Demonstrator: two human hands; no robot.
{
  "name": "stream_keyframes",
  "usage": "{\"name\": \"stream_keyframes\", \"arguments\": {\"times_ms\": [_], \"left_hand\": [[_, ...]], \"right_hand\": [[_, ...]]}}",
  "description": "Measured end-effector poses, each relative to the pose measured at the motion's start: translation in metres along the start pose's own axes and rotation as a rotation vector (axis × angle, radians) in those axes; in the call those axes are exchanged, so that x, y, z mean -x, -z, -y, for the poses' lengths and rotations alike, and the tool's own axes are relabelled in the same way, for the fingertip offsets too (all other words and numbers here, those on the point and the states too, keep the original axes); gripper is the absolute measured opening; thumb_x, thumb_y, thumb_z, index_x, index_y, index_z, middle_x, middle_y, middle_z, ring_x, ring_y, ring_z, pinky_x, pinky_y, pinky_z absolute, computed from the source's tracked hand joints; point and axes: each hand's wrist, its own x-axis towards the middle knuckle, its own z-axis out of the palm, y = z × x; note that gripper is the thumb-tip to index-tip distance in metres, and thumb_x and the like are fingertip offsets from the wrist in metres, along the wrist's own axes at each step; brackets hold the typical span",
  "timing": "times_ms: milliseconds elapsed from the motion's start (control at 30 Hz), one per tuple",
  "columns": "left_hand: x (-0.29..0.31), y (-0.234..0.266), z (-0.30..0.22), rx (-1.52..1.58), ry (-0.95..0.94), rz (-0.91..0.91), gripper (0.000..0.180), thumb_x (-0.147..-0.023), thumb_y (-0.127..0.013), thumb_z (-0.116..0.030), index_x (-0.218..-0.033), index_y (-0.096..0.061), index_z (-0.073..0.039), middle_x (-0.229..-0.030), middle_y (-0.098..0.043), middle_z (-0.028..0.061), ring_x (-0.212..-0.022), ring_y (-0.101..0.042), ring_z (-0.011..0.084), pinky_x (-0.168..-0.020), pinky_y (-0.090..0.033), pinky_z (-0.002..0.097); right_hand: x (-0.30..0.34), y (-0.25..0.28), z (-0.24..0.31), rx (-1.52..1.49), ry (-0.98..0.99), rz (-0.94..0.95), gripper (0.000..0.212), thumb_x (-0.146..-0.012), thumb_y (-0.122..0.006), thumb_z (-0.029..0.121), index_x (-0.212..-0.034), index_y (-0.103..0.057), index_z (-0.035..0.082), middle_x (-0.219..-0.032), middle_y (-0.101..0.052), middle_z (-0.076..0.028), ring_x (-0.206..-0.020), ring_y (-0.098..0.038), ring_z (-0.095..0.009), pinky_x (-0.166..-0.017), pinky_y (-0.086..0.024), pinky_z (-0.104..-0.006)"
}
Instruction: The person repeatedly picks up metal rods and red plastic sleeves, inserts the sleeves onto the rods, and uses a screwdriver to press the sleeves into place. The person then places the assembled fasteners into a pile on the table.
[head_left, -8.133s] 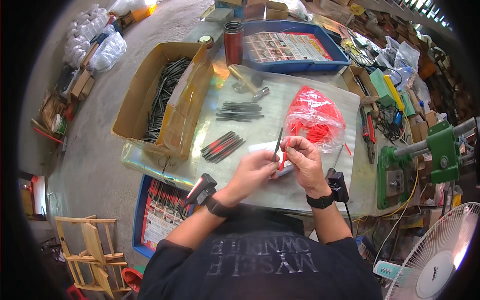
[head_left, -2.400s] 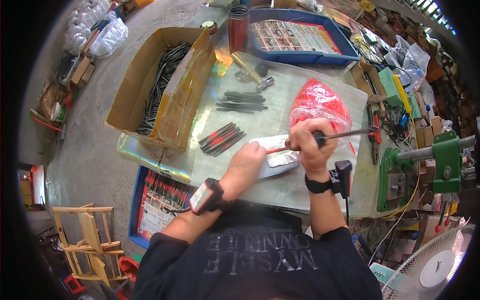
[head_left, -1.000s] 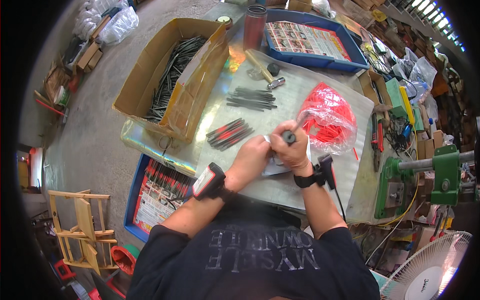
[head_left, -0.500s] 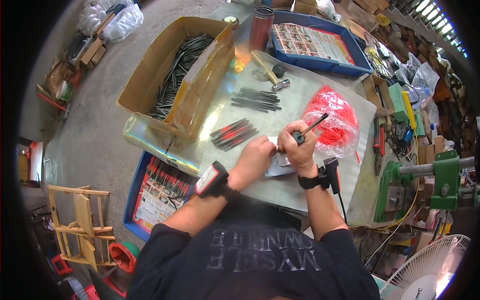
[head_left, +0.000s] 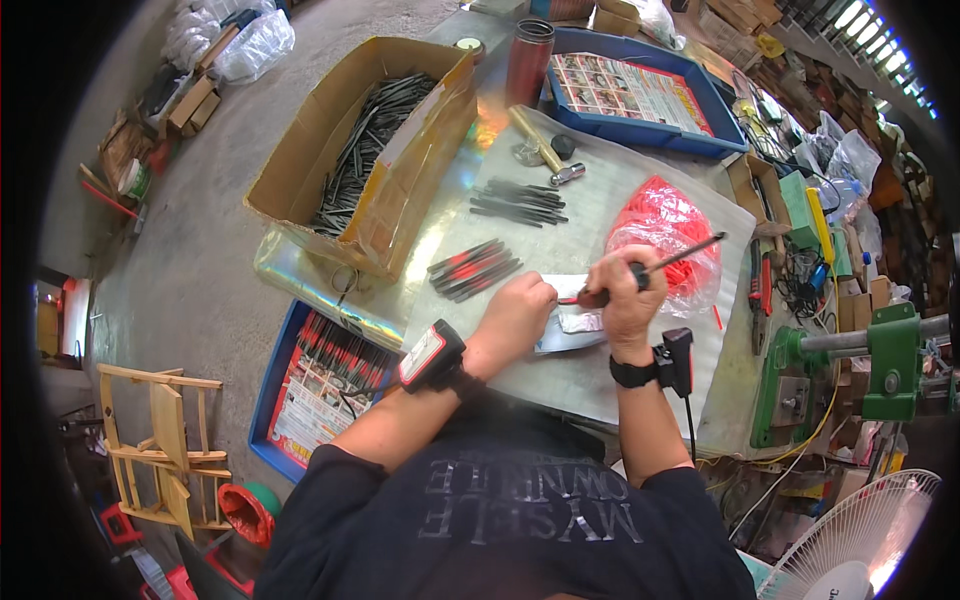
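My right hand [head_left: 625, 297] grips the handle of a thin black-shafted tool [head_left: 672, 261] that points up and right over a clear bag of red parts [head_left: 664, 228]. My left hand [head_left: 517, 311] is closed at the tool's red near end, pressed on a small silver packet [head_left: 575, 322] on the metal tabletop [head_left: 600, 375]. A pile of finished red-and-black tools [head_left: 472, 269] lies just left of my hands. A pile of bare black shafts [head_left: 518, 202] lies farther back.
A cardboard box of dark rods [head_left: 365, 150] stands at the left. A blue tray of printed cards [head_left: 630, 93] and a red tumbler [head_left: 528, 62] sit at the back; a hammer [head_left: 540, 147] lies near them. Another blue tray [head_left: 322, 380] is on the floor. A green machine [head_left: 880, 355] stands right.
My right hand has swung the tool from lying across the table to pointing up and right. Both hands stay together over the silver packet, and the view has shifted slightly.
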Motion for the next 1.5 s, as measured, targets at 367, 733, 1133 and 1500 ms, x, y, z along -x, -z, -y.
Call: {"name": "stream_keyframes", "arguments": {"times_ms": [367, 733, 1133, 1500], "left_hand": [[0.019, 0.036, 0.018, -0.038, 0.107, -0.186, 0.004, -0.077, -0.058, 0.000, -0.080, -0.059, -0.001, -0.079, -0.057, 0.0139, -0.077, -0.057, 0.0332, -0.067, -0.046, 0.0381], [0.035, 0.066, 0.054, -0.318, 0.200, -0.224, 0.005, -0.076, -0.056, 0.001, -0.081, -0.059, 0.001, -0.078, -0.055, 0.0173, -0.073, -0.056, 0.0351, -0.066, -0.046, 0.0415], [0.017, 0.067, 0.045, -0.322, 0.174, -0.233, 0.003, -0.076, -0.055, -0.001, -0.079, -0.057, 0.000, -0.080, -0.054, 0.0162, -0.075, -0.056, 0.0350, -0.066, -0.047, 0.0411], [-0.067, 0.033, 0.078, -0.435, 0.116, 0.009, 0.016, -0.075, -0.055, -0.002, -0.089, -0.062, -0.004, -0.090, -0.058, 0.0130, -0.090, -0.054, 0.0327, -0.079, -0.045, 0.0406]], "right_hand": [[0.046, 0.070, 0.045, 0.106, -0.298, -0.280, 0.015, -0.090, -0.054, 0.014, -0.099, -0.048, 0.003, -0.071, -0.052, -0.003, -0.061, -0.053, -0.010, -0.056, -0.044, -0.0235], [0.086, 0.116, 0.022, 0.419, -0.541, -0.285, 0.021, -0.090, -0.055, 0.017, -0.096, -0.055, -0.002, -0.074, -0.057, -0.005, -0.064, -0.055, -0.013, -0.058, -0.045, -0.0259], [0.084, 0.121, 0.031, 1.068, -0.423, -0.179, 0.030, -0.085, -0.060, 0.027, -0.086, -0.058, -0.003, -0.065, -0.057, -0.013, -0.058, -0.053, -0.019, -0.057, -0.043, -0.0328], [0.101, 0.131, 0.036, 0.796, -0.511, -0.161, 0.026, -0.086, -0.060, 0.021, -0.090, -0.058, -0.005, -0.067, -0.058, -0.005, -0.062, -0.050, -0.011, -0.058, -0.043, -0.0279]]}}
